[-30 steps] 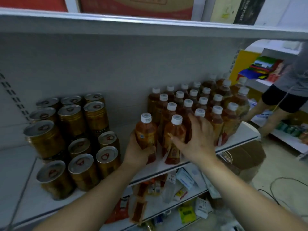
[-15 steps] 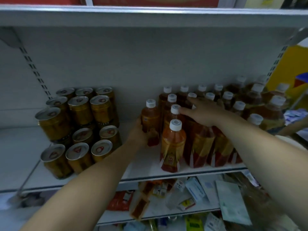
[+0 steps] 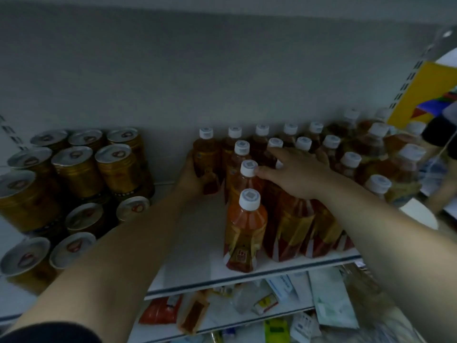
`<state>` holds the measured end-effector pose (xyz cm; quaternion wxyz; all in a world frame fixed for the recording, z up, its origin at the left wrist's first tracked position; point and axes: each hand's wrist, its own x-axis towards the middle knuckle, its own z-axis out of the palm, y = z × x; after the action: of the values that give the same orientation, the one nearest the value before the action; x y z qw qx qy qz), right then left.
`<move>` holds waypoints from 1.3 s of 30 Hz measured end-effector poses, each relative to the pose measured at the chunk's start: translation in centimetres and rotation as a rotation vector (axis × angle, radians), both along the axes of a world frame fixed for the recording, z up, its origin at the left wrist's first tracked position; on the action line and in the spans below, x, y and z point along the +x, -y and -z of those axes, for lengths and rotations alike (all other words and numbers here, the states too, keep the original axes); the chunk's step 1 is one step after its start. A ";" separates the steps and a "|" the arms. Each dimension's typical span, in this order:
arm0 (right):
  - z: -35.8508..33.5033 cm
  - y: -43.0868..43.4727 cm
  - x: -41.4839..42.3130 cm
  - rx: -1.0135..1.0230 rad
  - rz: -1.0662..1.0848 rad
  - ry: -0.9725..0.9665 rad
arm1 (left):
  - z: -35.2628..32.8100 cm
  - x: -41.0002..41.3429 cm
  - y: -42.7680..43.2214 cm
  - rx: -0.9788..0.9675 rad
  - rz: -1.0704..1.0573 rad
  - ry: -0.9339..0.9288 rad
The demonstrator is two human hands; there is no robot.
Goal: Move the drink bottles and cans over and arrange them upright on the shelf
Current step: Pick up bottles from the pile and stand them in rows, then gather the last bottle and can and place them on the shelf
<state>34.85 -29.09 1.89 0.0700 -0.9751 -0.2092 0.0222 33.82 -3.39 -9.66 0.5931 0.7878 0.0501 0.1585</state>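
While the left hand (image 3: 191, 175) grips the rear bottle (image 3: 206, 154) right of the cans (image 3: 113, 167) on the shelf (image 3: 195, 243), the right hand (image 3: 296, 173) rests flat-fingered on neighbouring caps (image 3: 248, 167), best bracing them against toppling.

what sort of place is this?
Probably a small shop: a metal shelf stocked with rows of identical bottles and stacked cans, plus small packets on the level below.
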 end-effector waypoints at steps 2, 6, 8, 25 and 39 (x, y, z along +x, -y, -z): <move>-0.1 0.0 -0.1 0.014 -0.002 -0.014 | -0.5 -0.5 0.4 0.018 -0.020 -0.063; -0.5 -0.2 -0.4 0.043 -0.010 -0.027 | -2.3 -4.3 3.4 0.054 -0.276 -0.221; -0.7 -0.3 -0.6 0.038 -0.012 -0.013 | -2.6 -8.1 5.7 -0.076 -0.241 -0.170; -0.7 -0.5 -0.6 0.135 -0.069 -0.086 | 0.1 -14.7 15.5 -0.017 -0.151 -0.172; -6.0 -2.8 -4.3 0.161 -0.239 0.003 | -11.0 -25.1 6.7 0.539 -0.289 -0.402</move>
<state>30.53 -26.33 7.89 0.1446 -0.9345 -0.3252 0.0119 8.71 -10.09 1.29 0.3138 0.9161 0.2328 0.0900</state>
